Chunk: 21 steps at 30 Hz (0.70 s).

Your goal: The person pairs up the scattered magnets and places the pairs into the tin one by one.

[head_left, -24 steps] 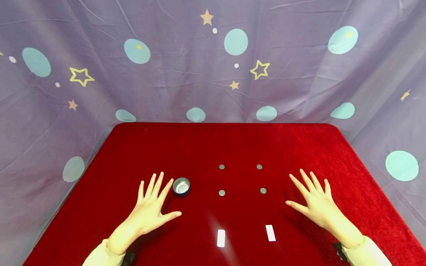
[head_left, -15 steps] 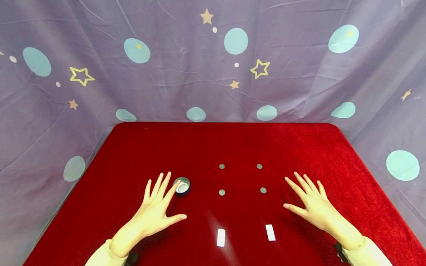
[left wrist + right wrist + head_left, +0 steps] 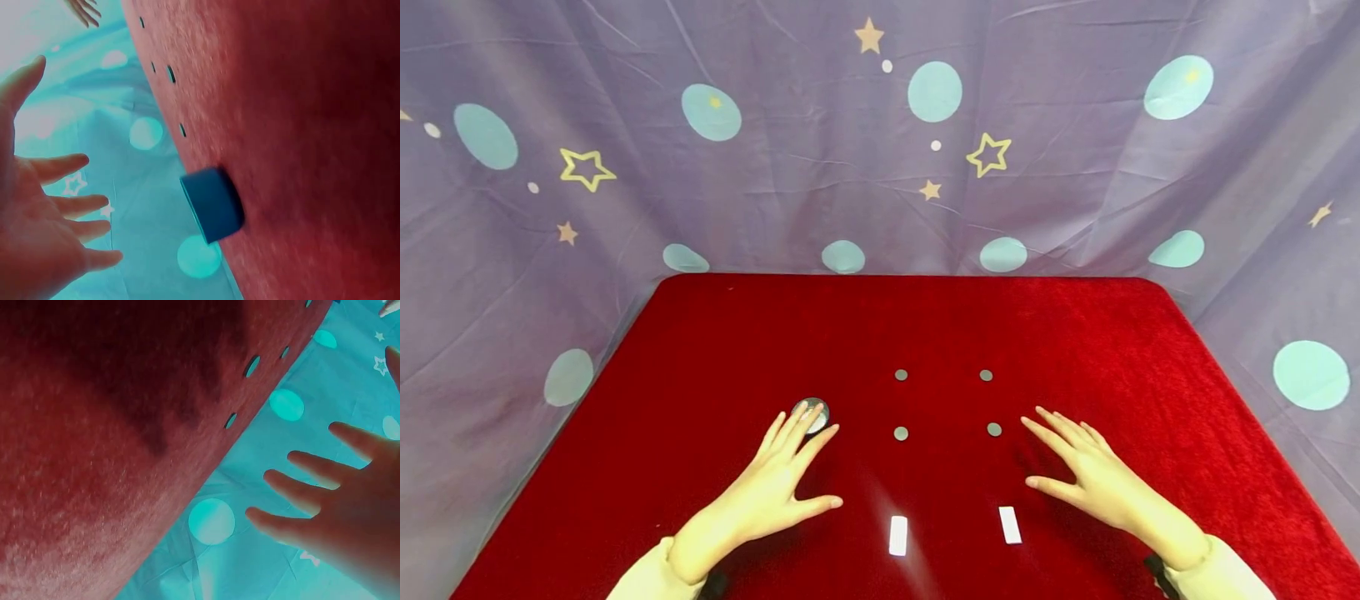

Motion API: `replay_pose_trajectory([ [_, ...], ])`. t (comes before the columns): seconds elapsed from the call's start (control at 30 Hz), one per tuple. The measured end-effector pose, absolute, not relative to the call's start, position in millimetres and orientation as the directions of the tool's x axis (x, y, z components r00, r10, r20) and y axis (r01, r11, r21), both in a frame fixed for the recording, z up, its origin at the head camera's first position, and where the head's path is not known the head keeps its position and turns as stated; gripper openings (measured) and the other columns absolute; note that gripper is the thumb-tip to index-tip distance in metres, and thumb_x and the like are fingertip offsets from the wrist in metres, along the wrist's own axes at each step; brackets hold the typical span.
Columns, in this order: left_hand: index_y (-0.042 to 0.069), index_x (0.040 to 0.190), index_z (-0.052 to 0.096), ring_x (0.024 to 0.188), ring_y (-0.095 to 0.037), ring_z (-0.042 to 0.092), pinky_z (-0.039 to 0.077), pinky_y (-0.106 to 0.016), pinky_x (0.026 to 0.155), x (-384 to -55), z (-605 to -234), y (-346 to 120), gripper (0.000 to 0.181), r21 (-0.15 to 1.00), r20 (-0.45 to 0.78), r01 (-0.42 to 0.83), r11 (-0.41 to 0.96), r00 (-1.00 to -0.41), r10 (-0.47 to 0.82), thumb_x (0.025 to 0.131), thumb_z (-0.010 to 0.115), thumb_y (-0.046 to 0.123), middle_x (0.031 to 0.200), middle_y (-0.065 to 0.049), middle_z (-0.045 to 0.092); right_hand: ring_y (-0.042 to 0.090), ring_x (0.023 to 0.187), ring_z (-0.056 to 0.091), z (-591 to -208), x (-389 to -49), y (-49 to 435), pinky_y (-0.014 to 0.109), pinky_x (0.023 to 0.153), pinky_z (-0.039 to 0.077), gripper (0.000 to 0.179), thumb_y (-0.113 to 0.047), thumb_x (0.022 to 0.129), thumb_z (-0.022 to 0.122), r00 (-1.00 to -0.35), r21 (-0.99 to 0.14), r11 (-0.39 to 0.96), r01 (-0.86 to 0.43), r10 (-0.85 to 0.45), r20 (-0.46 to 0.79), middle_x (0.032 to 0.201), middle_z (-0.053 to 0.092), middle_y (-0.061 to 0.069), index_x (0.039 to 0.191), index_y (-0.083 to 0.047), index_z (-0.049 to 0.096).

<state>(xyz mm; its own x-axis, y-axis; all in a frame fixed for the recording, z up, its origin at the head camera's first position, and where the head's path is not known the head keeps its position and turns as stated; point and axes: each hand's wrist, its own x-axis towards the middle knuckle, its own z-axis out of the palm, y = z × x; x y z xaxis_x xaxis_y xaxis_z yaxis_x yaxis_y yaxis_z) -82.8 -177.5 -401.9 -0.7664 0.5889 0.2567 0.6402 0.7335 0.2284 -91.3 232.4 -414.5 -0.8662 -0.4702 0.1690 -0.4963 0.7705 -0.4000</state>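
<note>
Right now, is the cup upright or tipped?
Upright. The cup stands base-down on the cloth; its mouth, partly hidden by the left hand in head view, faces up.

On our table (image 3: 865, 329): cup (image 3: 214, 205) left of 4 discs (image 3: 901, 433) in 2 rows, 2 strips (image 3: 898, 536) before them.

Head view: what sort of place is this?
Probably a makeshift filming booth: a star-patterned curtain hangs behind and beside a red cloth, with a cup and four discs on it.

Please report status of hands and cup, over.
Left hand empty, raised near cup. Right hand empty. Cup upright on red cloth. Head view: fingers partly hide it.
</note>
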Motion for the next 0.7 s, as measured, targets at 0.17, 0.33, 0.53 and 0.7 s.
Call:
replay_pose_trajectory([
  [0.17,0.007,0.131,0.041,0.127,-0.037,0.025,0.025,-0.055,0.097,-80.5,-400.8,-168.0,0.071,0.327,0.212,0.62,0.713,-0.783,0.584,0.08,0.053,0.054,0.14,-0.016,0.029,0.034,0.117,0.039,-415.9,-90.7,229.2,0.053,0.09,0.031,0.062,-0.04,0.078,0.064,-0.843,-0.409,0.74,-0.534,-0.5,0.197,0.132,0.041,0.013,0.13,-0.012,0.045],
  [0.33,0.01,0.126,0.047,0.122,-0.032,0.035,0.033,-0.05,0.094,-78.8,-400.7,-158.6,0.062,0.391,0.183,0.6,0.698,-0.794,0.58,0.081,0.055,0.051,0.135,-0.01,0.038,0.034,0.114,0.043,-417.1,-88.5,224.2,0.053,0.086,0.037,0.059,-0.043,0.079,0.061,-0.85,-0.465,0.723,-0.511,-0.507,0.146,0.129,0.044,0.013,0.127,-0.01,0.048],
  [0.53,0.01,0.123,0.05,0.117,-0.023,0.041,0.037,-0.046,0.092,-77.6,-403.2,-148.2,0.054,0.444,0.136,0.596,0.668,-0.782,0.608,0.081,0.059,0.043,0.127,-0.007,0.045,0.028,0.112,0.046,-419.3,-83.7,220.1,0.048,0.084,0.041,0.058,-0.046,0.079,0.059,-0.849,-0.498,0.714,-0.492,-0.519,0.096,0.125,0.049,0.009,0.123,-0.009,0.051],
  [0.7,0.011,0.121,0.051,0.111,-0.018,0.046,0.039,-0.043,0.091,-75.8,-409.2,-141.5,0.05,0.502,0.101,0.58,0.641,-0.776,0.622,0.082,0.058,0.042,0.119,0.0,0.049,0.023,0.106,0.051,-423.1,-82.1,218.0,0.039,0.083,0.044,0.054,-0.044,0.08,0.058,-0.809,-0.513,0.665,-0.543,-0.578,0.106,0.117,0.055,0.003,0.118,-0.007,0.055],
])
